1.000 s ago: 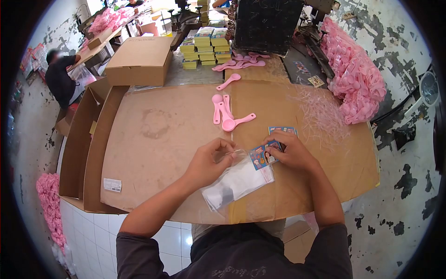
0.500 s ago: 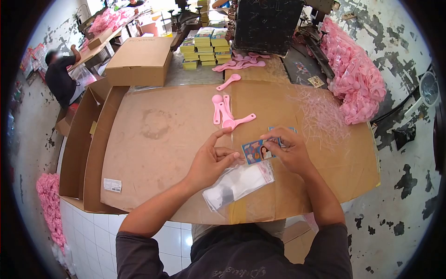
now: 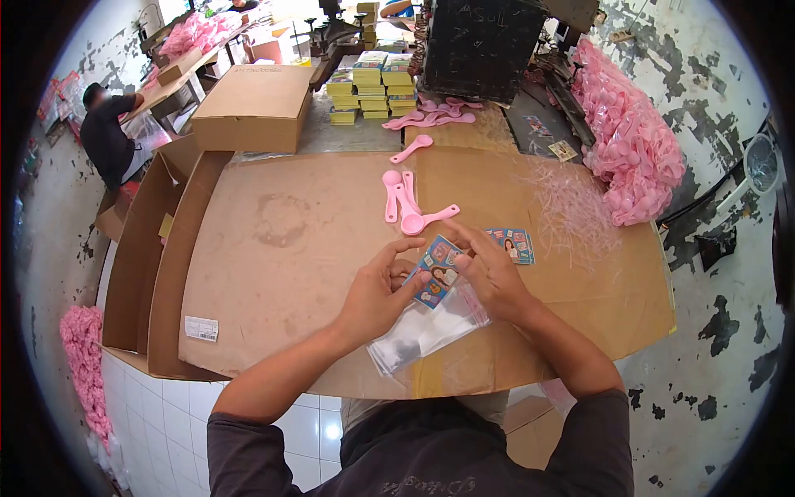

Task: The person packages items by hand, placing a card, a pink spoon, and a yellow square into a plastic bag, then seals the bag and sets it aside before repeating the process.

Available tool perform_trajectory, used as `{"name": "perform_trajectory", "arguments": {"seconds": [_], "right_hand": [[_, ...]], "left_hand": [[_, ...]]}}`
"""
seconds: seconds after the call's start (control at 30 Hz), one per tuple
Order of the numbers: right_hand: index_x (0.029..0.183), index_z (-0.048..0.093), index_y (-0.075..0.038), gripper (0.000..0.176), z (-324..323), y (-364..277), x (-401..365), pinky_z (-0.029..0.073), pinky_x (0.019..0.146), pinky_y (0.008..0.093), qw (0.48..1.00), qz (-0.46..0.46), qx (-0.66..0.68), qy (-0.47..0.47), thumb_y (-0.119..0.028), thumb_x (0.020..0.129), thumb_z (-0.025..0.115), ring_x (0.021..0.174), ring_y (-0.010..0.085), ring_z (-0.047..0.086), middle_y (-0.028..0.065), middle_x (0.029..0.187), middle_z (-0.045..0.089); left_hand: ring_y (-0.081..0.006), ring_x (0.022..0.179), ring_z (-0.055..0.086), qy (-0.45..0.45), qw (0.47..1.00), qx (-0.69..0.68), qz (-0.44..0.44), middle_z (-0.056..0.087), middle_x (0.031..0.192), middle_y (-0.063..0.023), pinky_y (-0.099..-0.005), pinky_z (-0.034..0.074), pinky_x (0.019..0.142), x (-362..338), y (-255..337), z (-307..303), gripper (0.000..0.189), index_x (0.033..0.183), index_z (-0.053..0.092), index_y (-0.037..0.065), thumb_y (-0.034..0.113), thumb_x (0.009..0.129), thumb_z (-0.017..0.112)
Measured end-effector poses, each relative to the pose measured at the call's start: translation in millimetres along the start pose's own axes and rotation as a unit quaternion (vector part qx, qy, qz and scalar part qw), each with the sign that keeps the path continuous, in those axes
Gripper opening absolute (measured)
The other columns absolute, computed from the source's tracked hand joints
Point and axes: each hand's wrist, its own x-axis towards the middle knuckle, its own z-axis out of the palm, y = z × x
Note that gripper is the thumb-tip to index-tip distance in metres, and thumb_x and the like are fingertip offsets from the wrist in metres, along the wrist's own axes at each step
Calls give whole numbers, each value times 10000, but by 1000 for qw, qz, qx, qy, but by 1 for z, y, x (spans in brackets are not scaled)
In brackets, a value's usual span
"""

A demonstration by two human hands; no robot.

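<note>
A blue printed card (image 3: 434, 275) with a picture of a person is held up, tilted, between my two hands. My left hand (image 3: 379, 288) grips its left edge with the thumb across the front. On its upper right side, the thumb and fingers of my right hand (image 3: 493, 277) pinch it. Beneath the hands lie several clear plastic bags (image 3: 406, 338), partly hidden. More blue cards (image 3: 518, 246) rest on the cardboard just beyond my right hand. Several pink measuring spoons (image 3: 411, 222) lie ahead of my fingers, with a single pink spoon (image 3: 411, 148) farther back.
Cardboard (image 3: 273, 290) covers the table. A closed carton (image 3: 252, 108), stacks of yellow-edged cards (image 3: 370, 76) and more pink spoons (image 3: 435, 114) stand behind. Pink plastic shreds (image 3: 575, 203) and a heap of bagged pink spoons (image 3: 633, 141) are at right. A person (image 3: 109, 137) sits far left.
The card has moved left from my right hand toward my left and turned more upright. My left fingers now take its edge. The other cards behind are more exposed.
</note>
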Motion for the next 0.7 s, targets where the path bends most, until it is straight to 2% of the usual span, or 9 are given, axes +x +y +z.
{"name": "perform_trajectory", "arguments": {"seconds": [0.07, 0.17, 0.27, 0.37, 0.47, 0.57, 0.7], "right_hand": [[1403, 566, 23, 445, -2, -4, 4, 458, 1031, 424, 999, 8, 16, -35, -260, 1065, 507, 1213, 388, 594, 243, 1296, 601], [1345, 606, 26, 436, 11, 14, 4, 474, 1008, 400, 992, -68, 28, -106, -292, 1074, 479, 1155, 362, 623, 220, 1257, 632], [1253, 658, 17, 376, 8, 27, 32, 505, 944, 388, 973, 126, 189, -38, -275, 1044, 546, 1085, 316, 648, 192, 1169, 660], [1115, 705, -1, 322, 8, 31, 80, 531, 836, 382, 993, 80, -79, 20, -288, 983, 642, 954, 278, 670, 163, 1028, 674], [1075, 731, -27, 266, 20, 50, 109, 516, 734, 356, 991, 51, -121, -17, -249, 930, 704, 824, 218, 648, 108, 901, 655], [1110, 718, -16, 294, 24, 66, 117, 518, 709, 356, 985, 28, -161, -48, -183, 868, 734, 774, 212, 650, 91, 827, 654], [1077, 707, 2, 275, 1, 65, 106, 520, 694, 325, 988, 108, -98, -55, -132, 840, 747, 761, 155, 648, 63, 853, 696]], "left_hand": [[-81, 848, 692, 16, 999, -24, 19, 751, 996, -110, -223, 548, 703, 1, -1, 0, 470, 1441, 448, 0, 42, 1014, 640], [-117, 920, 713, 33, 999, -28, -7, 744, 1029, -138, -235, 568, 768, -2, 4, 2, 478, 1450, 438, -7, 29, 1015, 631], [-111, 918, 710, 33, 999, -30, -31, 738, 1028, -130, -230, 574, 768, -2, 10, -1, 456, 1439, 448, -10, 42, 1022, 624], [-107, 906, 707, 45, 998, -48, -15, 733, 1029, -124, -231, 576, 770, -1, 9, 1, 437, 1431, 456, -9, 49, 1028, 616], [-102, 896, 706, 34, 998, -42, 15, 731, 1044, -123, -231, 576, 761, -1, 4, 0, 431, 1429, 458, -11, 47, 1030, 611], [-84, 883, 703, 35, 997, -57, 25, 742, 1032, -104, -226, 571, 721, 0, -2, -2, 397, 1383, 504, -34, 65, 1020, 631], [-77, 892, 700, 12, 996, -75, -42, 745, 1073, -100, -224, 571, 742, 2, -4, -10, 340, 1327, 559, -41, 78, 1019, 638]]}}
